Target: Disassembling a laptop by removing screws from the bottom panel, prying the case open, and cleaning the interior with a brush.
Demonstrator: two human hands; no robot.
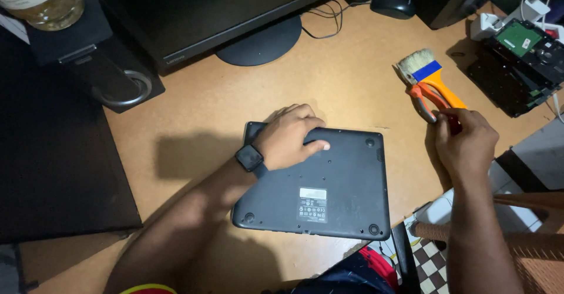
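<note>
Presently the dark grey laptop (320,182) lies closed and upside down at the near middle of the desk (200,117), its flat base panel facing up with a label and rubber feet showing. The left hand (289,136), a dark watch (249,157) on its wrist, rests flat on the far left part of the base, fingers spread and pressing, not gripping. The right hand (466,138) is closed around a dark red handle, seemingly of a small tool whose tip is hidden, just right of the laptop. By judgement the base panel is still fitted; no removed screws or parts are visible. Touching that hand's far side lie orange-handled pliers (424,97) and an orange paintbrush (429,73). Farther off stand a monitor base (261,44), a mouse (392,3), and a bare hard drive (520,38) at far right.
</note>
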